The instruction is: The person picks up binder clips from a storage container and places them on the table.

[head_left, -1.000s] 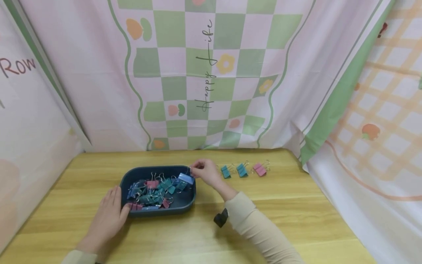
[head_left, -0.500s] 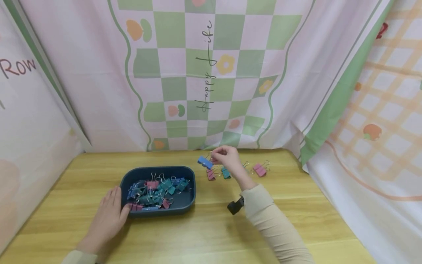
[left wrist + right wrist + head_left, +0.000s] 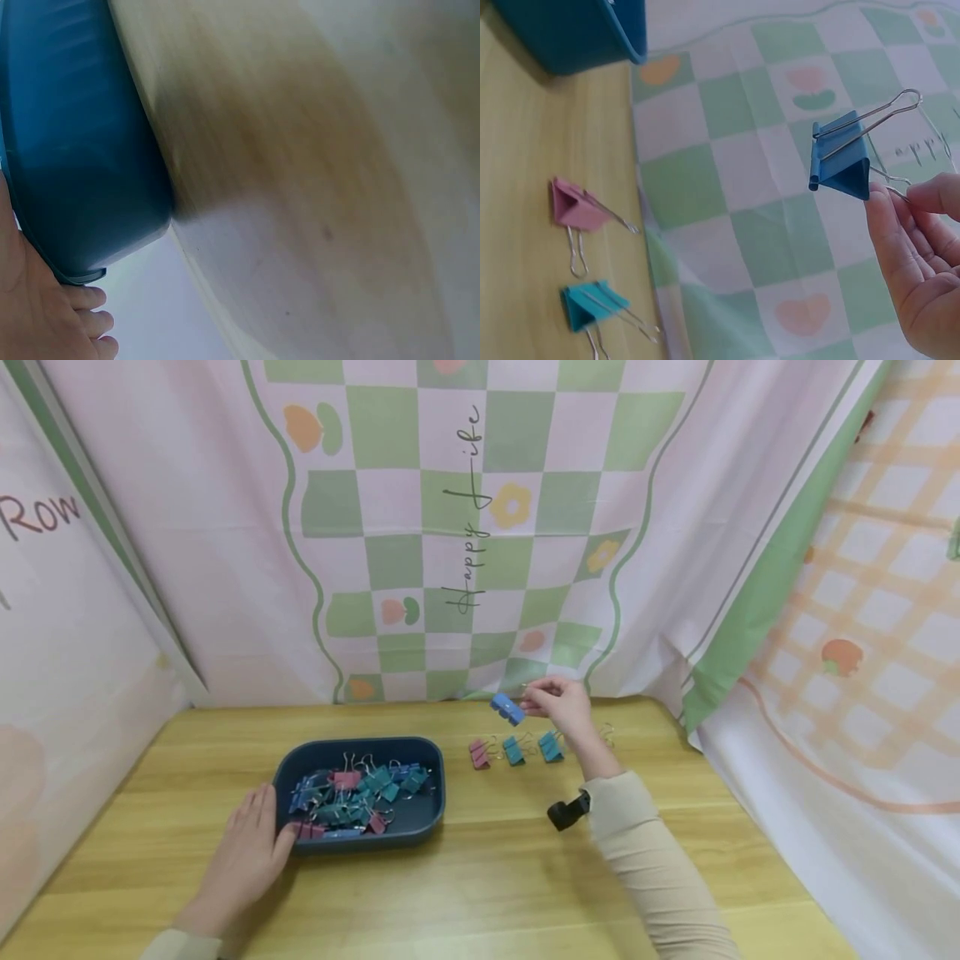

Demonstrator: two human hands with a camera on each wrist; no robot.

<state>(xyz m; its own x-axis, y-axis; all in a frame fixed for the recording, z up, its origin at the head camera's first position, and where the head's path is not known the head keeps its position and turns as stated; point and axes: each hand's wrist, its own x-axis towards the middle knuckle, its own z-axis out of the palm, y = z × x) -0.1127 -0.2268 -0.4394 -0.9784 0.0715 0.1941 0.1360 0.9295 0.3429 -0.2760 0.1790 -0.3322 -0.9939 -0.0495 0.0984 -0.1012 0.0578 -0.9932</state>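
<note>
A blue binder clip [image 3: 507, 709] hangs in the air over the back of the table, pinched by one wire handle between the thumb and fingers of my right hand [image 3: 562, 706]. The right wrist view shows the same blue clip [image 3: 841, 157] with its other handle sticking out free. My left hand [image 3: 247, 843] rests against the left side of a dark blue tray [image 3: 439, 810], its fingers along the rim. Inside the tray lie several binder clips [image 3: 341, 812] in pink, teal and blue. Below my right hand a pink clip [image 3: 480, 754] and teal clips [image 3: 513, 751] stand in a row.
Another teal clip [image 3: 551, 747] continues the row; right of it, my right arm hides most of a further clip, with only its wire handles [image 3: 606, 735] showing. A patterned curtain [image 3: 480, 568] hangs right behind the table's back edge. The wooden table [image 3: 420, 902] extends in front.
My right hand has lifted the blue binder clip out of the tray and carried it right, above the row of clips. My left hand has stayed at the tray.
</note>
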